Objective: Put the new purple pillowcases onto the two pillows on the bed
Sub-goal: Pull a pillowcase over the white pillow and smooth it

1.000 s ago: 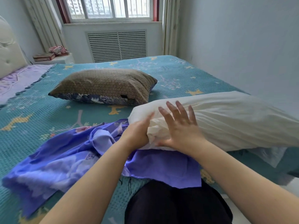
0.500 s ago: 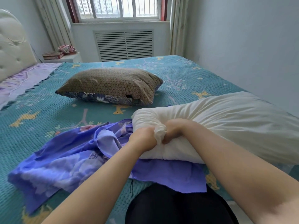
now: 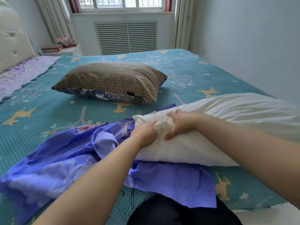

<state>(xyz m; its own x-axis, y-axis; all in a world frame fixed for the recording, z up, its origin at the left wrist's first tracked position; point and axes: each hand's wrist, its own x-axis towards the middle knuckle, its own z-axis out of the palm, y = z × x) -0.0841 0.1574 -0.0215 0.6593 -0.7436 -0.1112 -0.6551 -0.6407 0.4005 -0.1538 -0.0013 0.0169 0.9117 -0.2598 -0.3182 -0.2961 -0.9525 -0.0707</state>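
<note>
Teal bedspread (image 3: 48,114) covers the bed, with a brown pillow (image 3: 112,80) lying farther back. Left to right: purple pillowcase (image 3: 53,161) lies crumpled and flat; left hand (image 3: 144,132) and right hand (image 3: 180,124) both clench the bunched end of the plump white pillow (image 3: 235,120) resting partly on it. Stuffing seems about to begin; next, that gathered end needs feeding into the case's opening.

A barred window (image 3: 121,4) admits daylight above a slatted vent panel (image 3: 126,37). Left of the panel stands a white nightstand (image 3: 68,51); pale walls (image 3: 243,38) rise right.
</note>
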